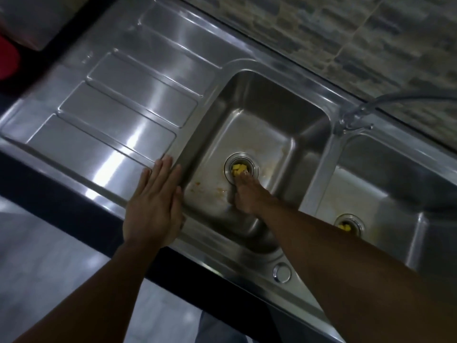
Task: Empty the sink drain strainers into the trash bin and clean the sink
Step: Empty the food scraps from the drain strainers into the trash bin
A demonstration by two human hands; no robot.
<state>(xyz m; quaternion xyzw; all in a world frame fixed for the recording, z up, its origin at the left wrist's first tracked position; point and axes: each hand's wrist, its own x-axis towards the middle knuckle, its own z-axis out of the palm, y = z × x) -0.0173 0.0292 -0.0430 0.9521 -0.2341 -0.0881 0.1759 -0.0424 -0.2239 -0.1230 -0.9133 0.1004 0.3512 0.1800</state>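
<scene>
A steel double sink fills the view. The left basin [259, 125] has orange stains on its floor and a round drain strainer [241, 167] holding yellow food scraps. My right hand [247, 194] reaches down into this basin, its fingertips at the strainer's near rim; whether they pinch it I cannot tell. My left hand [154, 204] lies flat with straight fingers on the sink's rim beside the basin. The right basin [385, 184] has a second strainer [349, 225] with yellow scraps, partly hidden by my right forearm.
A ribbed steel drainboard [116, 112] stretches to the left. The tap [356, 117] stands at the back between the basins, before a tiled wall [346, 33]. A round steel cap [282, 272] sits on the front rim. A red object [8, 63] lies far left.
</scene>
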